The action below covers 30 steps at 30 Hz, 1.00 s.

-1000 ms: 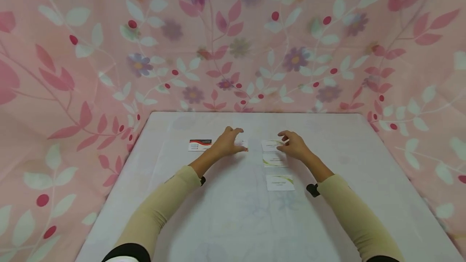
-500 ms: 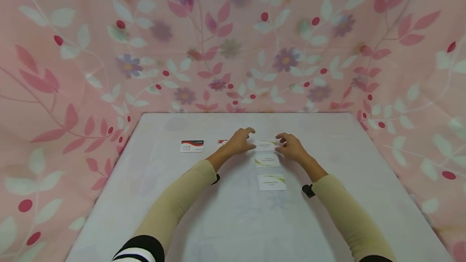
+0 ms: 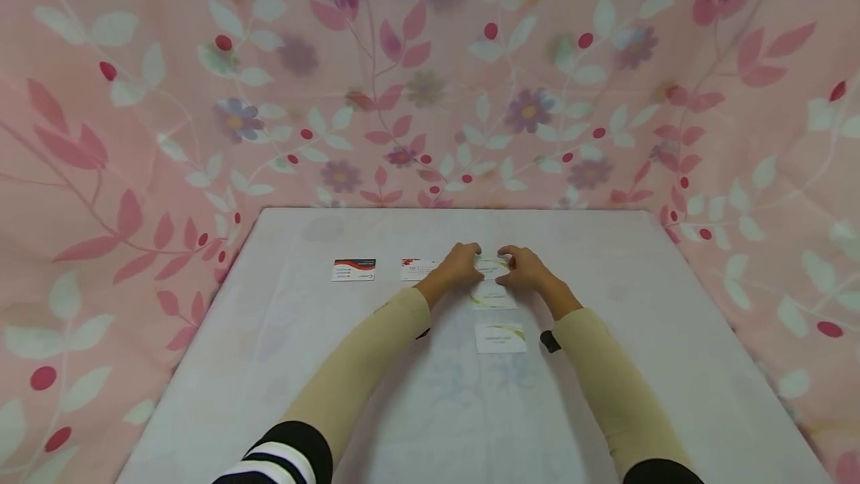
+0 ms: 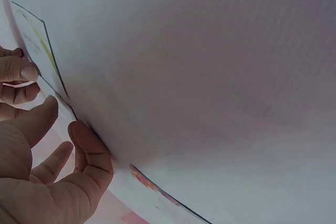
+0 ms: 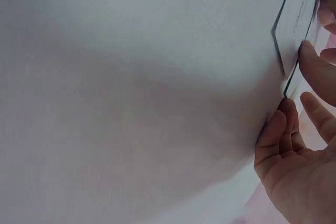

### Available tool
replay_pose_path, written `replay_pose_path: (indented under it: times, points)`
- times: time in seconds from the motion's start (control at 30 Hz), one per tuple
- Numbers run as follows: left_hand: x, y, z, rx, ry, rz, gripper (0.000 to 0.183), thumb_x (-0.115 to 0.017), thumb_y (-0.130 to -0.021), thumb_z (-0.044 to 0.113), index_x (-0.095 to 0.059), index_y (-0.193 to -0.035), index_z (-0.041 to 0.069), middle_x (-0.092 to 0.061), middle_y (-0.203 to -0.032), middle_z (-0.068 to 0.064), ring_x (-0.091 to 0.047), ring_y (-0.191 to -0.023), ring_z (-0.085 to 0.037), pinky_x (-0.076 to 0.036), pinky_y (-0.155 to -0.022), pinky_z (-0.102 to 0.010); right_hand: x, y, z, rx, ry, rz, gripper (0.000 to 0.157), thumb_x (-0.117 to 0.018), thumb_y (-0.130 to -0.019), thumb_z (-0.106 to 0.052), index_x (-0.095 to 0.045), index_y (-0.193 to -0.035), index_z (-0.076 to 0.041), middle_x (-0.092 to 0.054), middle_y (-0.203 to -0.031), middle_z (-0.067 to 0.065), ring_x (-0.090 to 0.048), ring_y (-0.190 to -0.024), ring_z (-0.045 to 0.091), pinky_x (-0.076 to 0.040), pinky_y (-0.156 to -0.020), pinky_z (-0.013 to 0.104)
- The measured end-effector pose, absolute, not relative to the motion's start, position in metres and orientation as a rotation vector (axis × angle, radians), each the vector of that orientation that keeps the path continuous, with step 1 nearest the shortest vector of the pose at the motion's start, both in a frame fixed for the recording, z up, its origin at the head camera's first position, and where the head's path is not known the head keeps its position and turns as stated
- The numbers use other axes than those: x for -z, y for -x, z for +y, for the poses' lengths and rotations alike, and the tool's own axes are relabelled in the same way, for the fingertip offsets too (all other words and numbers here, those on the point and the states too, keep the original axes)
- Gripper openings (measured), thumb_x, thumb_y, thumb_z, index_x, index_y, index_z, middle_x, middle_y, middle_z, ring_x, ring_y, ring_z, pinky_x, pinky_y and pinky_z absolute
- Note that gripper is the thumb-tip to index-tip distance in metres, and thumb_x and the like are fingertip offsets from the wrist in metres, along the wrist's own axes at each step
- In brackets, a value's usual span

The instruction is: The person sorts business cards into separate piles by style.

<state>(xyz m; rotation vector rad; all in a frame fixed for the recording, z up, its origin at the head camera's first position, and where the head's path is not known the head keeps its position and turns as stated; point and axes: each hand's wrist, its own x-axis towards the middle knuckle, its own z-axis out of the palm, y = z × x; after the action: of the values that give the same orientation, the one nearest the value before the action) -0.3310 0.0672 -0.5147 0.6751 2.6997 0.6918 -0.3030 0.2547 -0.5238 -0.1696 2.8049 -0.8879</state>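
Three white business cards with green swooshes form a column: the top card (image 3: 493, 267), the middle card (image 3: 493, 297) and the bottom card (image 3: 501, 338). My left hand (image 3: 460, 266) frames the top card's left end, thumb low and bent index finger high. Facing it, my right hand (image 3: 528, 270) is at the right end in a similar pose. In the left wrist view, bent fingers (image 4: 92, 156) and the thumb touch or nearly touch the card's edge; no pinch shows. In the right wrist view, fingertips (image 5: 278, 124) sit by a card corner. The hands partly cover the top card.
A red-and-black business card (image 3: 354, 270) lies at the far left. Between it and my left hand lies a white card with red marks (image 3: 417, 269). All rest on a white-covered table (image 3: 302, 394), with pink floral cloth (image 3: 430, 81) behind and beside it.
My left hand has moved right, off the red-marked card and over to the top green-swoosh card. My right hand has shifted slightly left, closing in on the same card. The head view has shifted a little.
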Motion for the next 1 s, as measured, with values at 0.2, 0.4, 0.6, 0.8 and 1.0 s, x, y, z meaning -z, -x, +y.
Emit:
replay_pose_path:
  times: [0.2, 0.4, 0.6, 0.8, 1.0]
  points:
    - [0.519, 0.328, 0.066, -0.709, -0.614, 2.676, 0.059, -0.079, -0.085, 0.024, -0.055, -0.135, 0.007, -0.055, -0.130, -0.014, -0.049, -0.119, -0.024, -0.042, -0.106, -0.038, 0.525, 0.300, 0.252, 0.906, 0.081, 2.763, 0.059, -0.080, -0.082, -0.019, -0.054, -0.133, -0.005, -0.059, -0.103, 0.019, -0.053, -0.088, 0.027, -0.045, -0.077, 0.039]
    - [0.521, 0.335, 0.060, -0.721, -0.660, 2.683, 0.056, -0.080, -0.082, 0.024, -0.059, -0.131, 0.005, -0.059, -0.131, -0.012, -0.048, -0.125, -0.028, -0.038, -0.110, -0.038, 0.523, 0.301, 0.248, 0.960, 0.035, 2.762, 0.057, -0.079, -0.083, -0.021, -0.054, -0.131, -0.004, -0.056, -0.103, 0.016, -0.051, -0.090, 0.026, -0.041, -0.078, 0.037]
    - [0.524, 0.336, 0.056, -0.744, -0.664, 2.660, 0.050, -0.078, -0.085, 0.020, -0.060, -0.129, 0.005, -0.058, -0.135, -0.013, -0.047, -0.130, -0.028, -0.034, -0.114, -0.039, 0.523, 0.301, 0.247, 0.987, -0.030, 2.743, 0.057, -0.080, -0.082, -0.022, -0.054, -0.130, -0.003, -0.054, -0.107, 0.015, -0.050, -0.095, 0.027, -0.040, -0.082, 0.038]
    - [0.523, 0.334, 0.056, -0.764, -0.637, 2.657, 0.047, -0.077, -0.086, 0.020, -0.061, -0.128, 0.005, -0.058, -0.134, -0.013, -0.047, -0.130, -0.028, -0.034, -0.114, -0.039, 0.525, 0.304, 0.247, 1.002, -0.045, 2.743, 0.057, -0.080, -0.081, -0.021, -0.054, -0.128, -0.003, -0.053, -0.105, 0.014, -0.050, -0.094, 0.027, -0.040, -0.081, 0.037]
    - [0.519, 0.334, 0.056, -0.734, -0.594, 2.654, 0.048, -0.075, -0.087, 0.017, -0.059, -0.131, 0.007, -0.055, -0.136, -0.012, -0.046, -0.129, -0.026, -0.034, -0.114, -0.038, 0.526, 0.306, 0.246, 1.041, -0.047, 2.729, 0.057, -0.081, -0.081, -0.020, -0.054, -0.128, -0.001, -0.049, -0.095, 0.009, -0.046, -0.087, 0.023, -0.037, -0.076, 0.033]
